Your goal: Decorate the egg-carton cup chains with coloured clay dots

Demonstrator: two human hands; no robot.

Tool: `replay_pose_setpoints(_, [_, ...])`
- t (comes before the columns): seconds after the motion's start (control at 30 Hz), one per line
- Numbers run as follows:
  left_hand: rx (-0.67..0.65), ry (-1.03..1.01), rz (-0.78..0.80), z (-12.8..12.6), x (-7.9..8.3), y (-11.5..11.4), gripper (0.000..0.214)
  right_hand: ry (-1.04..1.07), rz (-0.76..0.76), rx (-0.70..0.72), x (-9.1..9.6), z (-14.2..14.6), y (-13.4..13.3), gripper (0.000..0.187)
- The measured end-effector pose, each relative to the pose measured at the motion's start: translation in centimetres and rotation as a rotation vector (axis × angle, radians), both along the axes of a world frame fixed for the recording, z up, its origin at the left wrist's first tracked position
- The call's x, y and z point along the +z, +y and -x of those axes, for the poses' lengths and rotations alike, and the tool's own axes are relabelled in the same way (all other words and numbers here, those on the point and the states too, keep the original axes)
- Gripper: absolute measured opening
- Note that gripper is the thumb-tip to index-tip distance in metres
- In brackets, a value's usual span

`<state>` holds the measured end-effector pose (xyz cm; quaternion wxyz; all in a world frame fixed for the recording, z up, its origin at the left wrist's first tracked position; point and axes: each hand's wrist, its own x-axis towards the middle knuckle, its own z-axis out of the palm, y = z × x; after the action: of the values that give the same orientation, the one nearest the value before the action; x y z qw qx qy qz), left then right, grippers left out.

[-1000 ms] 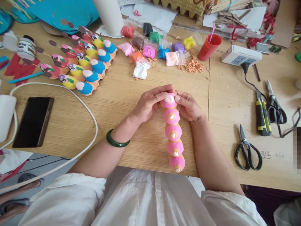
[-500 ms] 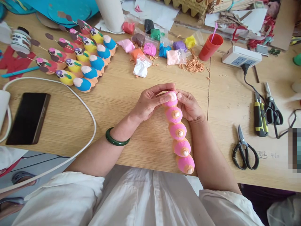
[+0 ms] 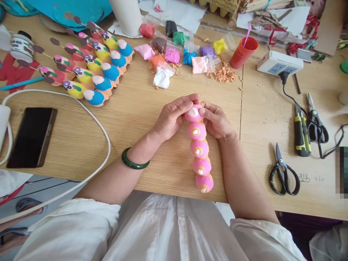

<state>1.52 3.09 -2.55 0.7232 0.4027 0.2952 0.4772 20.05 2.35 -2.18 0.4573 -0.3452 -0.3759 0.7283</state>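
Note:
Between my hands is a strip of egg carton cups, its domes coated in pink clay with a dab of pale clay on each. The pale patch on the far dome is spread wider and flatter than the small lumps on the others. My left hand pinches the far dome from the left, thumb and fingers at its upper edge. From the right, my right hand grips the same dome, its thumb beside the pale patch. The strip's near end points toward my body above the table edge.
Rows of decorated egg carton strips stand at the left. Bags of coloured clay lie behind my hands, near a red cup. Scissors, a utility knife and a power strip are on the right; a phone lies left.
The strip's near end has swung left and away from my body. My left thumb has moved off the pale patch, which now shows more fully.

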Motion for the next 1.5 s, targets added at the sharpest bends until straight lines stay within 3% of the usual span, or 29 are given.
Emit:
replay_pose_setpoints(0.37, [-0.066, 0.026, 0.066, 0.5, 0.4, 0.4, 0.045, -0.003, 0.062, -0.001, 0.2, -0.1, -0.1, 0.051])
replay_pose_setpoints(0.67, [-0.115, 0.056, -0.019, 0.8, -0.6, 0.8, 0.05, 0.025, 0.056, 0.009, 0.1, -0.2, -0.1, 0.048])
replay_pose_setpoints(1.03, [0.064, 0.137, -0.206, 0.0, -0.6, 0.4, 0.046, 0.032, 0.038, -0.032, -0.1, 0.0, 0.0, 0.05])
replay_pose_setpoints(1.2, [0.052, 0.145, -0.173, 0.0, -0.7, 0.2, 0.04, 0.025, 0.053, -0.037, -0.2, 0.2, 0.1, 0.049])
replay_pose_setpoints(1.5, [0.102, 0.23, -0.394, 0.1, -0.6, 0.5, 0.043, -0.003, 0.017, -0.034, -0.7, 0.1, 0.2, 0.044])
